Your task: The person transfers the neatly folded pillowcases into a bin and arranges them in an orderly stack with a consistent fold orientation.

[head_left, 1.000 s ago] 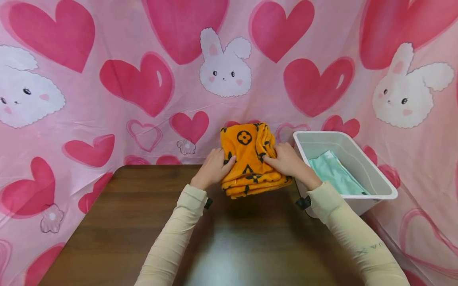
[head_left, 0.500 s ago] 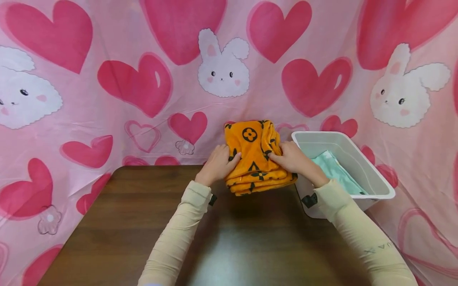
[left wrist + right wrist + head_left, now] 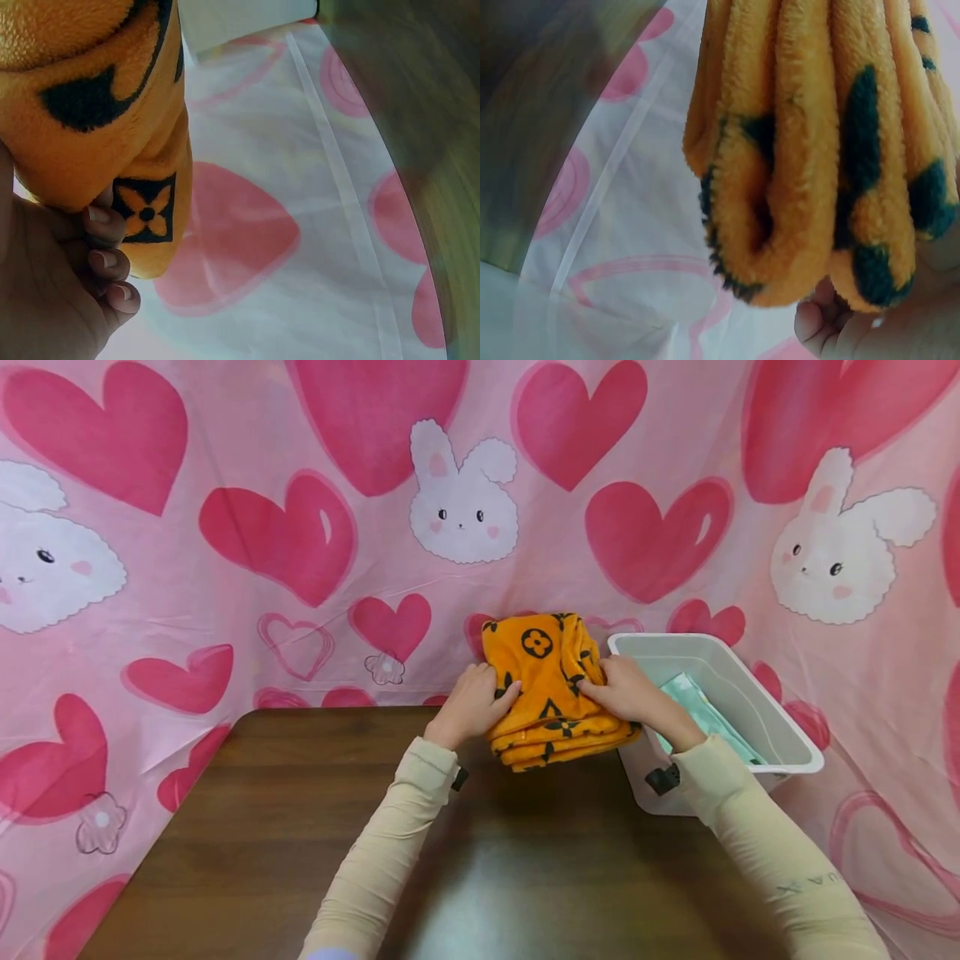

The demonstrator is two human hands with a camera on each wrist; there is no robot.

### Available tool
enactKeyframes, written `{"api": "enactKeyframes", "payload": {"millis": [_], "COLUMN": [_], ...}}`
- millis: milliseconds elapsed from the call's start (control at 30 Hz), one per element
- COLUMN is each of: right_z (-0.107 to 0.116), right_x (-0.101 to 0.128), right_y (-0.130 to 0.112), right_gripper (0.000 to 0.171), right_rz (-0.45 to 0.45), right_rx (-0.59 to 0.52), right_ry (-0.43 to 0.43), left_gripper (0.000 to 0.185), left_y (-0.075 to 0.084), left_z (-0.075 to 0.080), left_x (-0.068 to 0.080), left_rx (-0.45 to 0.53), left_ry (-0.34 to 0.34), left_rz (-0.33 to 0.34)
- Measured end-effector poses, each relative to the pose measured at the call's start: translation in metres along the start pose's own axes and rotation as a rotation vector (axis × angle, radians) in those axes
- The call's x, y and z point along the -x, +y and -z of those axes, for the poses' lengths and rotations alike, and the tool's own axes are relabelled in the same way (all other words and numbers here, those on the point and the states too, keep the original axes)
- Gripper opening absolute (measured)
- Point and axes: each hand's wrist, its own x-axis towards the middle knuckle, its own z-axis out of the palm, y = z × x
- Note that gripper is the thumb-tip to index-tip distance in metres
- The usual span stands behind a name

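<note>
A thick folded orange cloth with black flower and pointed motifs is held up above the far part of the table. My left hand grips its left edge, thumb on top; in the left wrist view the fingers curl under the fabric. On the opposite edge my right hand pinches the cloth, thumb on its upper face. The right wrist view shows the plush folds stacked in several layers, with part of that hand behind them.
At the right stands a light grey plastic bin with a folded mint-green cloth inside. A dark wooden table lies below the arms. A pink curtain with hearts and rabbits hangs behind.
Both hands have carried the orange cloth a little to the right, closer to the bin. The grip on its two edges looks the same.
</note>
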Motion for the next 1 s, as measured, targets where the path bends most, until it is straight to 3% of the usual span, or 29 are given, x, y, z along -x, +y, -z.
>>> {"api": "enactKeyframes", "payload": {"millis": [167,367,667,1000], "right_z": [0.006,0.015,0.03,0.043], "right_x": [0.003,0.007,0.019,0.026], "right_y": [0.006,0.011,0.016,0.03], "right_gripper": [0.035,0.033,0.033,0.032], "right_rz": [-0.014,-0.027,-0.064,-0.075], "right_rx": [0.032,0.038,0.023,0.012], "right_ry": [0.039,0.02,-0.014,0.008], "left_gripper": [0.044,0.047,0.046,0.049], "left_y": [0.007,0.016,0.03,0.045], "left_z": [-0.004,-0.006,-0.008,-0.015], "left_x": [-0.007,-0.013,-0.023,-0.033], "left_rx": [-0.008,-0.058,-0.039,-0.033], "left_ry": [0.004,0.001,-0.015,-0.037], "left_rz": [-0.019,-0.018,-0.044,-0.053]}}
